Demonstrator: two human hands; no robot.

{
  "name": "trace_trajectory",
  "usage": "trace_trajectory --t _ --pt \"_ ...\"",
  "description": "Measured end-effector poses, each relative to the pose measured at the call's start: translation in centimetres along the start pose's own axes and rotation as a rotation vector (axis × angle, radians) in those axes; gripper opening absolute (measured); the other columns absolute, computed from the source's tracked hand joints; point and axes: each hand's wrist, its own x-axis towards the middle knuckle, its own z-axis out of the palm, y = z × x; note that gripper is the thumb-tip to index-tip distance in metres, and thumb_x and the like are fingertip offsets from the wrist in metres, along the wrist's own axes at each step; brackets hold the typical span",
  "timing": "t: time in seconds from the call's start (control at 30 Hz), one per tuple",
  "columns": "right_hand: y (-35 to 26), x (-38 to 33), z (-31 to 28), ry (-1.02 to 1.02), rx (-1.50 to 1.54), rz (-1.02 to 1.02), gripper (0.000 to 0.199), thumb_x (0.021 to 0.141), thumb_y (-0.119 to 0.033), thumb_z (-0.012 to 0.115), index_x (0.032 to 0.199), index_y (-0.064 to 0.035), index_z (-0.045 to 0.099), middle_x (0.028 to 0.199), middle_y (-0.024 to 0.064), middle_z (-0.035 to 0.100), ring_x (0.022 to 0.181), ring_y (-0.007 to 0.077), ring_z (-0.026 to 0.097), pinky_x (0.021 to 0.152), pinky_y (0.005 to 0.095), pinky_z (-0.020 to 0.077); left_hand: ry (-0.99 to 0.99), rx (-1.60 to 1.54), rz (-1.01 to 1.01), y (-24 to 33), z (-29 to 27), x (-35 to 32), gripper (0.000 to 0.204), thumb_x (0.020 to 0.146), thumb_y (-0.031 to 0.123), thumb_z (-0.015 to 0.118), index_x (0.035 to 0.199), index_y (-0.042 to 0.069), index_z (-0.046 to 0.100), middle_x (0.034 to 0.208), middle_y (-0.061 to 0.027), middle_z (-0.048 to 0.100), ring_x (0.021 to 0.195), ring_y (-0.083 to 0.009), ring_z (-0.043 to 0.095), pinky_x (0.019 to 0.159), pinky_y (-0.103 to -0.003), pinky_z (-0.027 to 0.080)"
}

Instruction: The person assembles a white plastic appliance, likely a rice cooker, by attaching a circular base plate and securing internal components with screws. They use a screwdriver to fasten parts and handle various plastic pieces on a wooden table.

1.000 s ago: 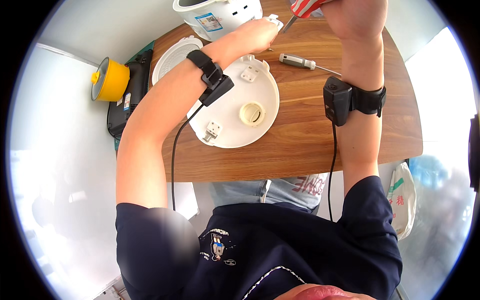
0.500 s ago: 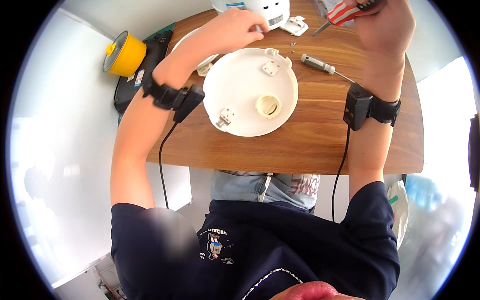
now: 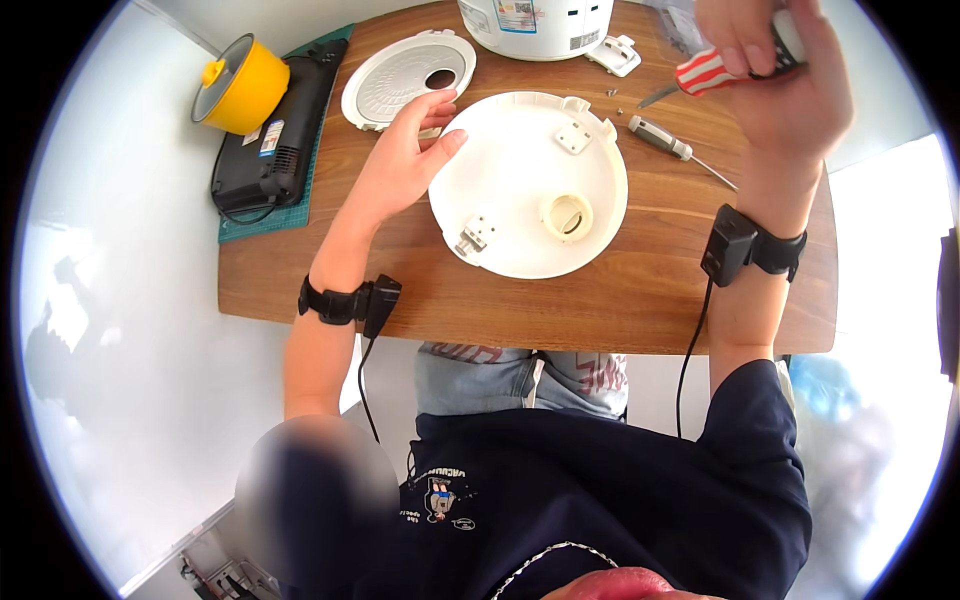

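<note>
1. Lid lies on the table; left hand, open at its left rim, should press lightly.
2. Right hand grips the red screwdriver; keep its tip off loose screws.

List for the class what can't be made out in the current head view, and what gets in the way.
In the head view:
White appliance body: its top, cut off by the upper edge.
Red-striped screwdriver: part of its handle, hidden by the right hand.
Left hand: whether its thumb touches the round white cover; the view from above hides any gap.
Small bits: too small to identify.
</note>
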Motion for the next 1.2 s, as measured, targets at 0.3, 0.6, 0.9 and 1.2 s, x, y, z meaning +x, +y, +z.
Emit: trace_trajectory --t 0.3,0.6,0.9,1.2 --pt "-1.7 -1.6 2.6 -0.093 -1.016 0.045 0.036 0.105 -0.030 0.057 0.087 -0.0019 0.068 0.060 -0.0010 0.055 0.053 0.0068 0.049 0.049 0.0233 0.0367 0.092 -0.598 -0.180 -1.7 1.7 -0.6 0.044 0.107 0.015 0.050 0.149 0.003 0.047 0.136 -0.0150 0.061 0.119 -0.0180 0.060 0.100 -0.033 0.050" --pt "0.0 -3.5 0.9 -0.205 -1.331 0.558 0.026 0.096 -0.010 0.058 0.121 -0.0040 0.056 0.087 0.0095 0.068 0.082 0.0240 0.065 0.069 0.0353 0.0515 0.051 -0.623 -0.070 -2.5 0.6 -0.8 0.059 0.089 -0.013 0.037 0.142 0.001 0.057 0.140 -0.0157 0.061 0.127 -0.0235 0.060 0.107 -0.036 0.048" --pt "1.1 -13.3 -3.3 -0.633 -1.558 0.893 0.041 0.094 -0.002 0.059 0.134 -0.0064 0.049 0.130 0.0243 0.058 0.121 0.0426 0.057 0.102 0.0496 0.0469 -0.049 0.323 0.290 -0.5 -1.0 -2.1 0.070 0.083 -0.018 0.054 0.140 0.023 0.063 0.152 -0.0092 0.051 0.139 -0.0320 0.050 0.114 -0.039 0.046" --pt "2.5 -15.1 -2.4 -0.571 -1.519 0.732 0.051 0.091 -0.007 0.070 0.139 -0.0107 0.054 0.126 0.0149 0.057 0.124 0.0358 0.054 0.108 0.0442 0.0442 -0.091 0.537 0.681 -1.6 -0.6 -1.8 0.051 0.079 -0.004 0.073 0.124 0.021 0.074 0.154 -0.0058 0.051 0.144 -0.0333 0.044 0.119 -0.048 0.040"
